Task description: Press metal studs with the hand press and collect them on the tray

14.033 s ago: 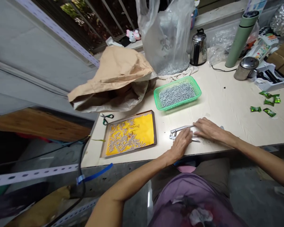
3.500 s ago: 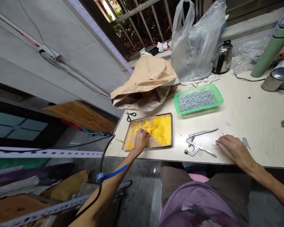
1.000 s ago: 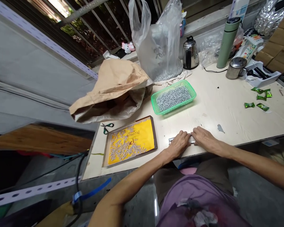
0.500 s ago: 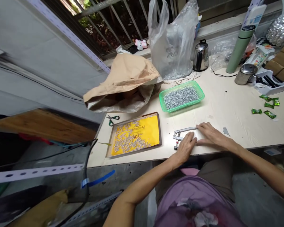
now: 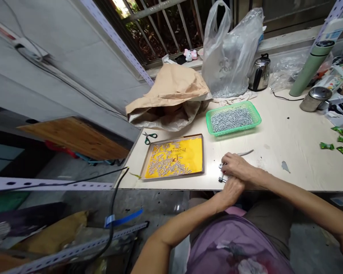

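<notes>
A metal hand tool with a long lever (image 5: 247, 152) lies at the table's front edge, mostly covered by my hands. My right hand (image 5: 236, 166) reaches across its head, fingers bent and closed there; anything between the fingertips is hidden. Lower down, my left hand (image 5: 231, 191) is closed round the tool's near part, just under my right hand. The tool's dark-tipped end (image 5: 221, 179) shows left of my fingers. Left of it, a shallow tray (image 5: 203, 154) with a yellow bottom holds many small metal pins (image 5: 165, 165). A green basket (image 5: 231, 133) behind holds many more silvery pieces.
Green-handled scissors (image 5: 150, 136) lie at the left edge. Behind are an open brown paper bag (image 5: 177, 85), a plastic bag (image 5: 228, 64) and a steel kettle (image 5: 259, 72). To the right stand a green flask (image 5: 311, 70) and a metal cup (image 5: 316, 99), with green-wrapped sweets (image 5: 327, 146) nearby.
My right hand has moved left from the lever's end onto the tool's head, covering it. My left hand stays low on the tool. The view has turned, shifting the table's things rightward.
</notes>
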{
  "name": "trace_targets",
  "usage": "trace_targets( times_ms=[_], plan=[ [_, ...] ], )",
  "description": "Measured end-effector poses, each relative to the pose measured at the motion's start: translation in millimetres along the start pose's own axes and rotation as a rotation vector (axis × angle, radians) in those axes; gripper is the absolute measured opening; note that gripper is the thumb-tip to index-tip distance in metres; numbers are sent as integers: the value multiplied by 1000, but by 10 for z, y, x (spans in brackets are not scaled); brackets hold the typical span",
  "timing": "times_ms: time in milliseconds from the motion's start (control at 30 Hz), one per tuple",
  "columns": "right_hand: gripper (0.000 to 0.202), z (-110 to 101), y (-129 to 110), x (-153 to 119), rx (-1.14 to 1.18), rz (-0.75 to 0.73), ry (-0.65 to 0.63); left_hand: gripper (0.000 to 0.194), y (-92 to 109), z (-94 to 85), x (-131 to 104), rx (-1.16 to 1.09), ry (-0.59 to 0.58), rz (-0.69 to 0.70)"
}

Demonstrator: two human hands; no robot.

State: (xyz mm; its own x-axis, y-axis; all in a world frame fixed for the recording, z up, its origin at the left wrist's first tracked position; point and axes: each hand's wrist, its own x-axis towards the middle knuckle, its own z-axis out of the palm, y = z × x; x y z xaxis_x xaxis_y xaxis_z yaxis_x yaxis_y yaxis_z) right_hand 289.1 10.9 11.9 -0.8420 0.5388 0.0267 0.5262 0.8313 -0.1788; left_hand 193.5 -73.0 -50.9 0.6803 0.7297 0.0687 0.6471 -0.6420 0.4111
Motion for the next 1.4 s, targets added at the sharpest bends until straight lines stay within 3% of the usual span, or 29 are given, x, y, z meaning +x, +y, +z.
trace_targets(
  times_ms=[100,167,233,333,400,467,600,700,767,833,933,1100,1233,1400],
  plan=[
    [16,54,-94,120,8,-132,-53,30,125,-86,-290,-16,81,219],
    [19,125,-76,144,-4,-194,-30,28,83,-249,-521,-3,180,259],
    [22,221,-31,123,32,-271,60,27,-124,-481,-728,58,314,80],
    [28,345,38,51,198,-347,239,25,-677,-878,-943,202,491,-417],
    [31,339,91,44,302,-303,355,21,-1073,-1095,-1014,286,455,-649],
    [31,220,173,122,349,-165,488,20,-1387,-1228,-1040,323,335,-749],
    [31,-271,455,448,245,206,728,23,-1696,-1295,-1033,332,88,-723],
    [36,-595,643,545,83,352,724,25,-1767,-1313,-1011,319,45,-683],
    [40,-657,656,436,18,375,670,25,-1751,-1337,-965,265,84,-678],
    [37,-571,568,200,18,338,596,23,-1646,-1349,-877,140,152,-700],
    [32,-255,360,-278,83,295,471,19,-1319,-1293,-663,-160,207,-728],
    [44,305,157,-902,72,336,277,18,-726,-1036,-273,-478,85,-751],
    [47,472,125,-1048,46,351,251,20,-556,-863,-119,-479,-43,-810],
    [53,398,140,-979,55,341,272,21,-577,-813,-75,-483,-146,-900]
  ],
)
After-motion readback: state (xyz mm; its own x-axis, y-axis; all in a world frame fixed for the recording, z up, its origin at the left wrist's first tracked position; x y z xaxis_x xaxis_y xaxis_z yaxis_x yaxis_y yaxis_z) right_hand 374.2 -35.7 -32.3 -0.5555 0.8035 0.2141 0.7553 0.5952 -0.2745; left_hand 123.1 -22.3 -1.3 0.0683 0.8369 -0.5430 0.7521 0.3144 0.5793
